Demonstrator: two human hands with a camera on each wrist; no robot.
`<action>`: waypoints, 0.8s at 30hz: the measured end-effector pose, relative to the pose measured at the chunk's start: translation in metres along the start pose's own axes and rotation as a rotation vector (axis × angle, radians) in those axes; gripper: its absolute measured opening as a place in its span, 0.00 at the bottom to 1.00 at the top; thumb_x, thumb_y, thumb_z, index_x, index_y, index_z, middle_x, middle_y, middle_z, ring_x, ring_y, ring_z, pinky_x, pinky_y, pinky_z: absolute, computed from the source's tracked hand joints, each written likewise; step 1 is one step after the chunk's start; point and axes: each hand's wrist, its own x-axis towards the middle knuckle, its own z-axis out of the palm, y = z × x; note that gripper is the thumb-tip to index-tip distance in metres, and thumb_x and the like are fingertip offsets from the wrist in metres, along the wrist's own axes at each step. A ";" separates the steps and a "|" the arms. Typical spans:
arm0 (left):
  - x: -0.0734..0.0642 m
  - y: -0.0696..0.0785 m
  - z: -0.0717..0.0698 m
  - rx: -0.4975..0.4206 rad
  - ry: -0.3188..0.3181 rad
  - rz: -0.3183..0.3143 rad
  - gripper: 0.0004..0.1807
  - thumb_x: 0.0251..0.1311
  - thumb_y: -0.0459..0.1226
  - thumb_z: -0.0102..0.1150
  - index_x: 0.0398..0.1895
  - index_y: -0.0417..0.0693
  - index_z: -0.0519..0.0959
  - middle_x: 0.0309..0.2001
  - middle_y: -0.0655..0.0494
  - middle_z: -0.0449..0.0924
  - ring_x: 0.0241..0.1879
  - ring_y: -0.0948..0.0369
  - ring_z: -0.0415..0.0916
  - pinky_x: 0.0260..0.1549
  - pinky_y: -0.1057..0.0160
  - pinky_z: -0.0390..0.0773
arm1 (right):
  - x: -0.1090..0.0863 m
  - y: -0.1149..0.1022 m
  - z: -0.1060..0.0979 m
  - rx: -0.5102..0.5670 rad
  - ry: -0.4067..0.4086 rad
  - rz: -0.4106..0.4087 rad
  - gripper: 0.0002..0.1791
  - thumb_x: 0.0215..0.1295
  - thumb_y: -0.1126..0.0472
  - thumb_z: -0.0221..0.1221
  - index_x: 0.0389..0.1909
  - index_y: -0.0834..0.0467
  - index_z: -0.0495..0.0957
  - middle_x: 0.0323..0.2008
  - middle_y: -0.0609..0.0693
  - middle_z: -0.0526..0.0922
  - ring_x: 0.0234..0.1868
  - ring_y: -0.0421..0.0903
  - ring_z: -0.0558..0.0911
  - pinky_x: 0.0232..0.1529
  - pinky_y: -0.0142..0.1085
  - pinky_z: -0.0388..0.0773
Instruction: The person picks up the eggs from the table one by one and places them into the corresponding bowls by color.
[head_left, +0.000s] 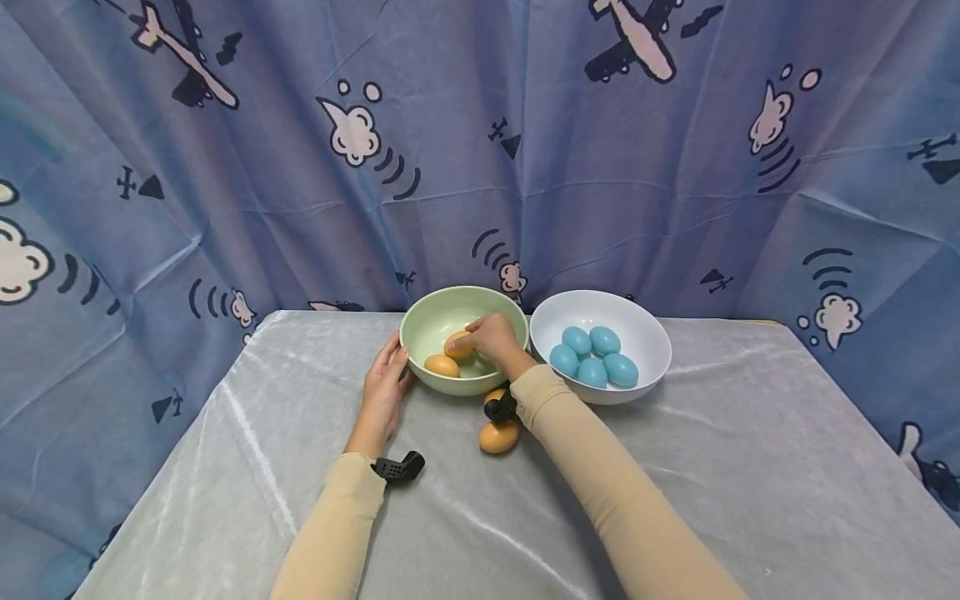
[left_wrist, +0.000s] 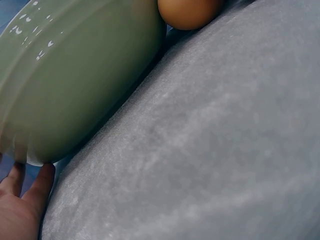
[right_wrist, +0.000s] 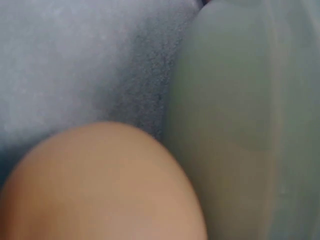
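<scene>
My right hand [head_left: 494, 337] reaches over the rim into the light green bowl [head_left: 465, 386] and pinches a brown egg [head_left: 456, 345] inside it. Another brown egg [head_left: 442, 365] lies at the bottom of the bowl, on the left. The fingers of my left hand [head_left: 383, 390] rest against the bowl's left side; in the left wrist view, straight fingertips touch its outer wall. On the table, in front of the bowl, lie two more brown eggs: the nearer egg [head_left: 498, 437] shows well, while the farther one [head_left: 493, 397] is partly covered by the right wrist camera.
A white bowl [head_left: 654, 354] with several blue eggs [head_left: 592, 372] stands close to the right of the green one. Both are near the back edge of the table [head_left: 225, 467], which has a grey cover. Behind hangs a blue patterned curtain [head_left: 450, 167].
</scene>
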 end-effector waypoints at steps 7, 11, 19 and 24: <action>0.000 0.000 0.000 -0.014 -0.010 0.014 0.31 0.76 0.39 0.48 0.78 0.47 0.56 0.79 0.51 0.53 0.77 0.57 0.53 0.75 0.50 0.59 | 0.001 -0.001 0.000 -0.019 -0.007 0.007 0.25 0.49 0.56 0.76 0.48 0.62 0.86 0.50 0.57 0.87 0.48 0.50 0.81 0.46 0.33 0.79; -0.001 0.001 -0.001 -0.010 -0.003 0.012 0.31 0.76 0.40 0.48 0.78 0.48 0.56 0.79 0.52 0.53 0.77 0.57 0.53 0.75 0.50 0.59 | 0.001 -0.002 0.000 -0.012 -0.001 0.009 0.23 0.51 0.57 0.75 0.49 0.62 0.86 0.50 0.56 0.87 0.52 0.51 0.82 0.50 0.37 0.81; -0.001 -0.001 -0.002 -0.004 0.002 0.003 0.31 0.76 0.40 0.48 0.78 0.48 0.55 0.79 0.51 0.53 0.77 0.56 0.53 0.75 0.49 0.59 | -0.006 -0.003 -0.002 0.302 0.100 -0.136 0.22 0.56 0.62 0.72 0.52 0.65 0.84 0.50 0.59 0.86 0.54 0.53 0.85 0.60 0.41 0.79; 0.000 -0.001 -0.001 -0.007 0.005 -0.005 0.31 0.76 0.40 0.48 0.78 0.49 0.56 0.79 0.52 0.53 0.77 0.57 0.53 0.75 0.50 0.60 | -0.018 -0.008 -0.013 0.304 0.051 -0.167 0.20 0.55 0.59 0.72 0.49 0.62 0.86 0.48 0.56 0.87 0.55 0.50 0.85 0.61 0.41 0.79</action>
